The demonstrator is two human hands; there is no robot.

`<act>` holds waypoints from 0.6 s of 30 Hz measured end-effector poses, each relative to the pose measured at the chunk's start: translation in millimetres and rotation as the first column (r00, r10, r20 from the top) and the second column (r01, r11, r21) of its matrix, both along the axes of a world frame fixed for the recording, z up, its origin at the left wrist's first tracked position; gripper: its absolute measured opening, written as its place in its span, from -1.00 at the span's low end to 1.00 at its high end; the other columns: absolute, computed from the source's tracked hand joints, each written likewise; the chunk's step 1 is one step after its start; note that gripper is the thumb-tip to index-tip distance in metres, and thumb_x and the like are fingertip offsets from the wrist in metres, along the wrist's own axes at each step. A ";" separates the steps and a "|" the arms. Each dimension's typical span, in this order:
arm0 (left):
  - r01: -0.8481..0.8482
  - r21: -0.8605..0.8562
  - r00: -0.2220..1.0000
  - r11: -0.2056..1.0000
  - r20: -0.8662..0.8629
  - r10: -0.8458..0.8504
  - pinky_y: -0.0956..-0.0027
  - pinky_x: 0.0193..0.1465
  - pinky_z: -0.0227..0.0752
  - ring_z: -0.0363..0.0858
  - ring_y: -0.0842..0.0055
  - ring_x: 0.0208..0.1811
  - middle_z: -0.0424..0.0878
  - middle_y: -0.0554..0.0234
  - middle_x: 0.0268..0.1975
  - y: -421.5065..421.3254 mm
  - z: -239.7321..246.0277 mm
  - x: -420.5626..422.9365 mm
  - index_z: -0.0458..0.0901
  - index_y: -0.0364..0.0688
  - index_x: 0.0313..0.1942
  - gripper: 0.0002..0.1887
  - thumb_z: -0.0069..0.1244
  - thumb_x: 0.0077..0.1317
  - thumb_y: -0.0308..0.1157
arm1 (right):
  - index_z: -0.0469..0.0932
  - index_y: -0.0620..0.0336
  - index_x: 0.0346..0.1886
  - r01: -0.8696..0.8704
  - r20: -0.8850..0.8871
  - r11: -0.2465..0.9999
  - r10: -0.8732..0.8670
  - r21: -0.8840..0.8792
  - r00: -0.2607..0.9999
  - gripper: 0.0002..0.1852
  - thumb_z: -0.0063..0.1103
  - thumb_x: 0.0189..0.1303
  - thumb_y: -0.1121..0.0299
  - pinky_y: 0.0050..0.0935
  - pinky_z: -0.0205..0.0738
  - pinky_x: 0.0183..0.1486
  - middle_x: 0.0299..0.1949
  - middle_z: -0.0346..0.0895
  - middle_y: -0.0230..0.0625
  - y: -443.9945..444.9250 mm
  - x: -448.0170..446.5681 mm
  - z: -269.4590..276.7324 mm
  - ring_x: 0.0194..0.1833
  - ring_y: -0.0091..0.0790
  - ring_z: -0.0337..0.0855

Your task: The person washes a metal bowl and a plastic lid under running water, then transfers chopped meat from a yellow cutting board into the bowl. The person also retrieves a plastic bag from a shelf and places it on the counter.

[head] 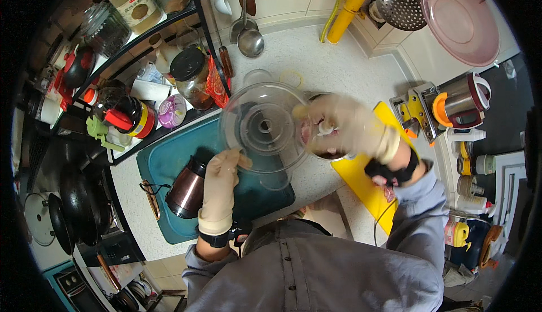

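My gloved left hand [226,168] grips the near rim of a clear plastic lid [271,121], a round piece with a small centre hole, raised above the teal cutting board. Blurred by motion, my gloved right hand [343,126] is over the metal bowl [332,157] of a food chopper; its finger state is hard to make out. Reddish meat pieces [305,132] lie in the bowl around a pale centre post [325,128]. The brown motor unit [186,189] of the chopper lies on the teal cutting board [156,159], left of my left hand.
A yellow cutting board [355,176] bears raw meat [388,194] beside my right forearm. A thin ring [292,79] lies behind the lid. At left stands a black rack [159,20] of jars and bottles. A metal slicer [417,111] and a jug [461,102] stand at right.
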State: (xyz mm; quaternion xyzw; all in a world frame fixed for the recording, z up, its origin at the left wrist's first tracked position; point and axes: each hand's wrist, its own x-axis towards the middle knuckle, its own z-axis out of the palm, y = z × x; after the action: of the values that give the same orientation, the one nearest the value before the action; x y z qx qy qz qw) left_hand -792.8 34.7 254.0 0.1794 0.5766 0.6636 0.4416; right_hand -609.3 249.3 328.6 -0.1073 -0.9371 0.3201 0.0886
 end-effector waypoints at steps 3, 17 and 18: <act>-0.022 -0.112 1.000 0.994 0.007 0.022 0.71 -0.63 -0.14 0.07 0.92 -0.65 0.63 0.44 -0.42 -5.4 -0.8 -4.8 0.62 -0.19 -0.35 -0.77 -0.10 0.42 -0.30 | 0.66 0.13 -0.09 0.307 0.244 0.949 -0.282 -0.070 0.928 -0.70 0.18 0.23 0.17 -0.35 0.52 -0.06 -0.11 0.66 -0.11 68.4 -19.1 -19.5 -0.13 -0.16 0.67; -0.092 -0.127 0.996 0.988 -0.028 0.089 0.63 -0.38 0.09 0.27 0.81 -0.47 0.54 0.47 -0.47 -20.2 6.6 -6.0 0.57 -0.23 -0.41 -0.75 -0.09 0.43 -0.33 | 0.62 0.16 -0.02 -0.250 0.838 0.917 -0.139 0.310 0.528 -0.53 0.04 0.23 0.00 -0.17 0.48 0.02 -0.04 0.63 -0.09 178.0 -107.3 -180.8 -0.03 -0.04 0.63; -0.110 -0.155 0.994 0.982 -0.028 0.107 0.64 -0.40 0.06 0.24 0.82 -0.49 0.53 0.49 -0.48 -20.8 6.1 -6.0 0.58 -0.22 -0.41 -0.75 -0.09 0.43 -0.33 | 0.62 0.16 -0.02 -0.267 0.834 0.910 -0.135 0.318 0.535 -0.53 0.04 0.23 -0.01 -0.17 0.49 0.02 -0.04 0.63 -0.09 179.9 -104.8 -184.0 -0.03 -0.03 0.63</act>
State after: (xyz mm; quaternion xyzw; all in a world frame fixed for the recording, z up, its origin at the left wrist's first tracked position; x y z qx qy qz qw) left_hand -798.8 13.9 260.1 0.1190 0.6403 0.6374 0.4117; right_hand -714.2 429.2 144.6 -0.1903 -0.9110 0.0286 -0.3648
